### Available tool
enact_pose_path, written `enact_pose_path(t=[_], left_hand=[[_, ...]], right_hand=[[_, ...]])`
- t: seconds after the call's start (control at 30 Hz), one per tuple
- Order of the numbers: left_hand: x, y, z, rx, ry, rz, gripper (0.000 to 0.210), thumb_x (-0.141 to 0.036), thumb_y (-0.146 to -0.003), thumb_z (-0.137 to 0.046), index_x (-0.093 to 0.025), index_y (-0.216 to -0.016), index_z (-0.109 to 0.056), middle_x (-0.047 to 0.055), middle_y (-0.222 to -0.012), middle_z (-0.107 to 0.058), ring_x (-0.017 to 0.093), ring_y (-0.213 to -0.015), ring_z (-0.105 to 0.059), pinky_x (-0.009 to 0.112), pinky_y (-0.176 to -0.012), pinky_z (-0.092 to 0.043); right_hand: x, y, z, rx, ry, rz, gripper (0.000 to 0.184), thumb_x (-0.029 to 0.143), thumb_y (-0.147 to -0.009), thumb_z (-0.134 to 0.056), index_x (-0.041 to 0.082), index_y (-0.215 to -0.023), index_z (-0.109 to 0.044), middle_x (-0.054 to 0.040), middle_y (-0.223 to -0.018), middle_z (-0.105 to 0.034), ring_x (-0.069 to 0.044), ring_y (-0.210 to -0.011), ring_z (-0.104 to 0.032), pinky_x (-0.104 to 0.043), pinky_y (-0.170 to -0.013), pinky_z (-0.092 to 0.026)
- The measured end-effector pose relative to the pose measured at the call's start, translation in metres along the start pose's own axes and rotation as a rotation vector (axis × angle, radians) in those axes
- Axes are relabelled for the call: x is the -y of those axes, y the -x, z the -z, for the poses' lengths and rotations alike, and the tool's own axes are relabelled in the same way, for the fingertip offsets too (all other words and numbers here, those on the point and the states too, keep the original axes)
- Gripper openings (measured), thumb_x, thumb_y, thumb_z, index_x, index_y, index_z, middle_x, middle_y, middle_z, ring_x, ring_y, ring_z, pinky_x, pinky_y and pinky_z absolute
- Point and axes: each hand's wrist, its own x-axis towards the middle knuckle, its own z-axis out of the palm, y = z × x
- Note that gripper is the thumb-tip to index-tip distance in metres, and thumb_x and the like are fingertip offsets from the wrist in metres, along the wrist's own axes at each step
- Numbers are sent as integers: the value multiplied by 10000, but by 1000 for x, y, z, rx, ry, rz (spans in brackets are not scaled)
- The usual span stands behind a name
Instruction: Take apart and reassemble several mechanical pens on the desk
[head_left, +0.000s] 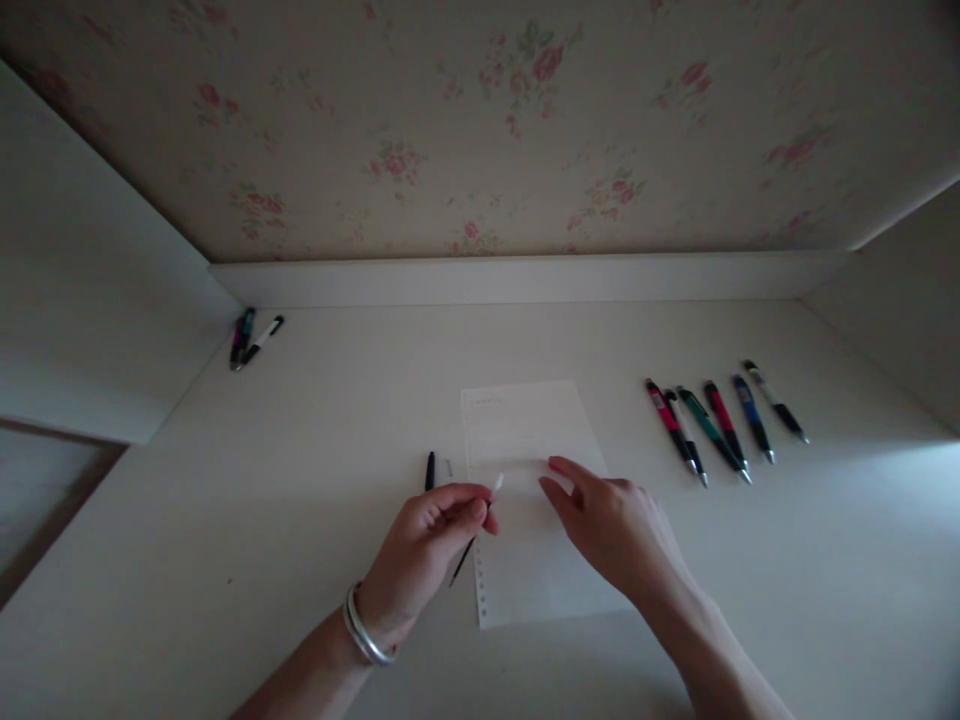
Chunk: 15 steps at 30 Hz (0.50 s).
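Observation:
My left hand (442,530), with a silver bangle at the wrist, pinches a thin black pen refill (463,563) that has a white upper end. The refill slants down to the left, its lower end over the left edge of a white sheet of paper (532,425) with punched holes. Over the sheet's right side hovers my right hand (615,520), thumb and index finger apart with nothing between them. Just beyond my left hand lies a black pen part (430,471), partly hidden by the fingers. Small pale pieces (448,468) beside it are too faint to name.
On the right of the white desk (337,400) lie several click pens, among them a red pen (670,422), a green pen (709,428) and a blue pen (752,415). More pens (259,343) sit in the far left corner. Panels flank the desk, with floral wallpaper behind.

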Motion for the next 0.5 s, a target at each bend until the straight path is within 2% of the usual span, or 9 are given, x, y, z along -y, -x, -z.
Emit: enact_pose_path(t=[0.1, 0.2, 0.27, 0.33, 0.43, 0.5], left_hand=[[1, -1, 1, -7, 32, 9, 247, -375, -802, -741, -162, -927, -748, 32, -763, -714, 157, -769, -599, 258, -728, -423], [1, -1, 1, -9, 33, 21, 259, -387, -796, -748, -162, -924, -749, 33, -761, -708, 152, -761, -588, 255, -716, -417], [1, 0, 0, -3, 23, 37, 256, -395, -801, -742, -164, -912, -748, 33, -762, -706, 149, -752, -579, 251, -702, -414], [1, 1, -1, 15, -12, 49, 238, -389, -816, -727, -166, -896, -744, 33, -762, -706, 145, -739, -568, 249, -686, -409], [2, 1, -2, 55, -75, 40, 219, -369, -849, -693, -168, -919, -743, 37, -774, -714, 142, -724, -558, 249, -673, -405], [2, 1, -3, 77, -99, 26, 216, -361, -861, -677, -170, -937, -744, 41, -779, -720, 147, -732, -568, 253, -683, -408]], right_hand=[[-3, 0, -3, 62, 226, 20, 267, 349, -938, -537, 325, -1148, -701, -56, -702, -758, -267, -599, -714, -289, -489, -403], [-3, 0, -7, 61, 205, 30, 267, 321, -969, -480, 308, -1110, -707, -70, -717, -762, -270, -605, -720, -299, -501, -435], [-2, 0, -8, 24, 13, 52, 279, 317, -981, -460, 266, -1116, -698, -78, -762, -766, -256, -640, -725, -317, -549, -485], [1, 1, -8, -15, -296, 60, 292, 337, -987, -458, 239, -1135, -689, -78, -828, -767, -227, -679, -729, -324, -610, -533], [8, 3, -8, 6, -755, 7, 297, 390, -965, -514, 238, -1140, -699, -72, -918, -770, -203, -755, -739, -321, -679, -580], [11, 5, -9, 40, -959, -37, 271, 407, -932, -579, 241, -1086, -727, -71, -954, -773, -210, -821, -742, -340, -741, -591]])
